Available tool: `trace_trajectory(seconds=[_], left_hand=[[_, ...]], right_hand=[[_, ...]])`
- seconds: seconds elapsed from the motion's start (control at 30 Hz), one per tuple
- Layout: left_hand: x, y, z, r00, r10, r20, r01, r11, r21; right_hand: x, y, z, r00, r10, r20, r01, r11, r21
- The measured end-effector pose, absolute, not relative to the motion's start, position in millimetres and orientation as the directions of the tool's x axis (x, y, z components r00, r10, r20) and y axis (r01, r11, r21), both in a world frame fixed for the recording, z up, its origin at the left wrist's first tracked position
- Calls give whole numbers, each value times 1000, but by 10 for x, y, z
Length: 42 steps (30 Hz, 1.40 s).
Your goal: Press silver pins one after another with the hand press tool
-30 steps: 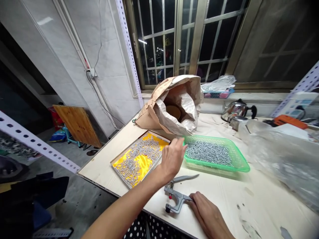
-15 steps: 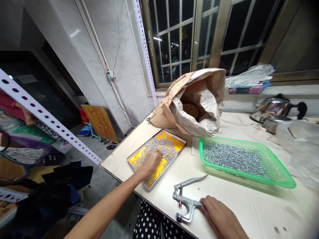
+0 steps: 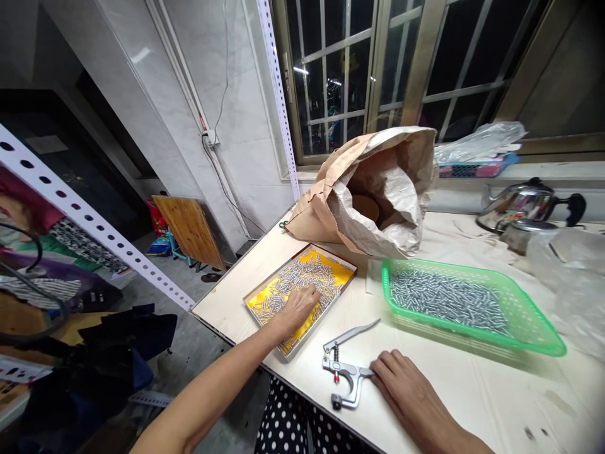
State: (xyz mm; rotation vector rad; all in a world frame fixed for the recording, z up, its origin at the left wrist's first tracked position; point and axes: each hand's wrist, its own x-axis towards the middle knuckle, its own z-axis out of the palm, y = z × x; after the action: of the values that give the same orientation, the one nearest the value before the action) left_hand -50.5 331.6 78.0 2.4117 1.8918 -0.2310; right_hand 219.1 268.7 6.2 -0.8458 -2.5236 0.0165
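My left hand (image 3: 300, 306) reaches into a shallow tray (image 3: 293, 354) with a yellow lining, its fingers bent down among many small silvery metal pins (image 3: 302, 271). Its fingertips are turned away, so anything pinched there is hidden. At the table's front, my right hand (image 3: 406, 384) is closed over the end of the lower handle of grey snap-fastener pliers (image 3: 352, 375). The pliers lie on the table with their handles spread apart and jaws facing left. Right of the tray stands a green plastic basket (image 3: 472, 337) holding many similar metal pieces.
Behind the tray, a large open brown paper sack (image 3: 326, 214) leans on its side. A steel kettle (image 3: 529, 198) and clear plastic bags (image 3: 562, 271) sit at the right. A perforated metal bar (image 3: 94, 217) slants across the left, beyond the table (image 3: 222, 302).
My right hand and the pliers have shifted slightly left and up, with the pliers turning a little. My left hand stays in the tray, slightly farther right. The view has shifted slightly.
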Motion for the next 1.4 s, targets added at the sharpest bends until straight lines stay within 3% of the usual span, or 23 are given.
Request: trace_trajectory(seconds=[0.13,0.3,0.53,0.63,0.7,0.77,0.87,1.0,1.4], left_hand=[[-509,3332,751,258,954,-152,965,-261,4],[-527,3398,662,180,977,-112,981,-169,96],[-372,3283,823,160,987,-34,968,-150,203],[-212,2987,925,107,994,-20,887,-86,454],[-108,2739,951,23,985,-171,739,98,667],[-27,2506,935,-25,928,-372,571,318,757],[39,2261,856,-70,858,-509,407,490,771],[65,2134,729,-117,840,-530,310,538,783],[94,2212,602,-124,783,-609,417,598,684]], right_hand=[[2179,2680,44,-686,587,431,585,796,-154],[2154,2667,54,-678,612,407,610,777,-154],[2137,2654,140,-692,673,260,654,738,-169],[2124,2659,183,-701,673,238,657,738,-153],[2119,2664,204,-702,671,236,658,739,-145],[2119,2663,212,-705,668,240,652,743,-151],[2126,2630,196,-703,661,263,629,750,-204],[2130,2555,131,-676,670,307,620,742,-256],[2113,2544,110,-654,683,324,642,729,-238]])
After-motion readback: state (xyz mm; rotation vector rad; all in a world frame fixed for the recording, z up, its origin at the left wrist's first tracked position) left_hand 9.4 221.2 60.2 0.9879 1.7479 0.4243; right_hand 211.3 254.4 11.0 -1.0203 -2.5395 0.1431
